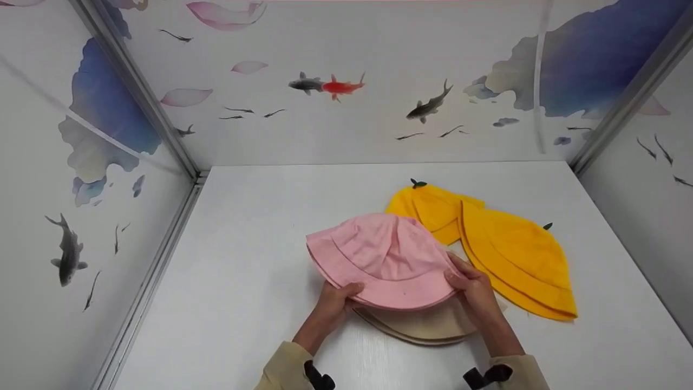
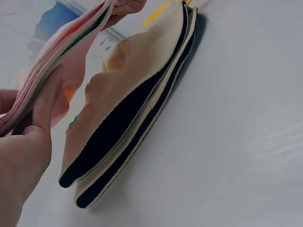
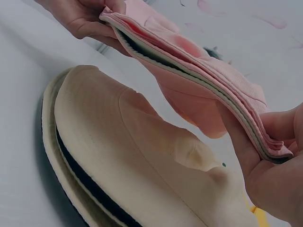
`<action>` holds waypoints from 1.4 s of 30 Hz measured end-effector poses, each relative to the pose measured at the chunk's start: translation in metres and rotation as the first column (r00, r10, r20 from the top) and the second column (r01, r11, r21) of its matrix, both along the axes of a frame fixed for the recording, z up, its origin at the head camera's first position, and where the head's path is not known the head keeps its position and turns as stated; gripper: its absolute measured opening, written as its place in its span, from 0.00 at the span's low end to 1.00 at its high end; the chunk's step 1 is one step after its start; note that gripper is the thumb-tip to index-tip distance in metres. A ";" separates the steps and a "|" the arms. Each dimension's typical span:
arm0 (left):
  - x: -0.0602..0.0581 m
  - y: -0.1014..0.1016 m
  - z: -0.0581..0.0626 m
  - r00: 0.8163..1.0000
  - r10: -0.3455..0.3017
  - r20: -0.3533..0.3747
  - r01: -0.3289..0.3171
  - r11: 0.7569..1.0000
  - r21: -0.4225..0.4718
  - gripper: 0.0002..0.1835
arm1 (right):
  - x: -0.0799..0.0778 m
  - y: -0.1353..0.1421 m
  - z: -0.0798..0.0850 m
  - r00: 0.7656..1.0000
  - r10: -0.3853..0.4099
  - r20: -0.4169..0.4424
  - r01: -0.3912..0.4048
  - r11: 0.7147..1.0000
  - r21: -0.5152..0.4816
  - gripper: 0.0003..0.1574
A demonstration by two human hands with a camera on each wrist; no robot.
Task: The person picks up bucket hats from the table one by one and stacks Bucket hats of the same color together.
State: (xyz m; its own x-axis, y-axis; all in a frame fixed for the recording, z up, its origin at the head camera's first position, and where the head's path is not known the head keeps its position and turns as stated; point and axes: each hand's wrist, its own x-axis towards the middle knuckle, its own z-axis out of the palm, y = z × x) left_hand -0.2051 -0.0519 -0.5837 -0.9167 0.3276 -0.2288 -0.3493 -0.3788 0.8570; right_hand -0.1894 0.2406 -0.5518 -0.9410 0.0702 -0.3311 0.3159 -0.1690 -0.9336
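A pink bucket hat (image 1: pixel 387 252), folded flat, is held up by its brim between both hands. My left hand (image 1: pixel 331 307) pinches the brim's left end, thumb on top and fingers beneath. At the opposite end, my right hand (image 1: pixel 477 292) grips the brim the same way. In the right wrist view the layered edge of the pink hat (image 3: pixel 184 71) shows a pale green and dark inside. Below it on the table lies a beige bucket hat (image 1: pixel 422 325), partly covered by the pink one in the head view. Dark lining shows between the beige hat's brim layers (image 2: pixel 123 85).
Two yellow hats with small green leaf tips lie at the right: one folded hat (image 1: pixel 520 254) overlaps another yellow hat (image 1: pixel 427 206) behind it. The white table (image 1: pixel 233 260) is bounded by printed panels at the back (image 1: pixel 346 130) and both sides.
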 end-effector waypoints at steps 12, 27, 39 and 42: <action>0.001 -0.001 0.000 1.000 -0.012 0.002 0.012 1.000 0.024 0.29 | -0.002 -0.012 -0.001 0.998 0.035 -0.046 -0.034 0.999 0.029 0.35; -0.016 -0.029 0.014 0.985 0.169 0.027 -0.171 0.972 0.158 0.29 | 0.001 -0.010 -0.004 0.990 0.131 -0.055 -0.127 0.990 0.069 0.35; -0.061 -0.107 0.064 0.938 0.344 0.047 -0.340 0.879 0.336 0.29 | 0.036 0.032 -0.012 0.991 0.129 -0.046 -0.129 0.992 0.005 0.36; -0.076 -0.108 0.070 0.941 0.336 0.046 -0.328 0.866 0.377 0.27 | 0.044 0.045 -0.010 0.994 0.095 -0.058 -0.095 0.995 0.010 0.33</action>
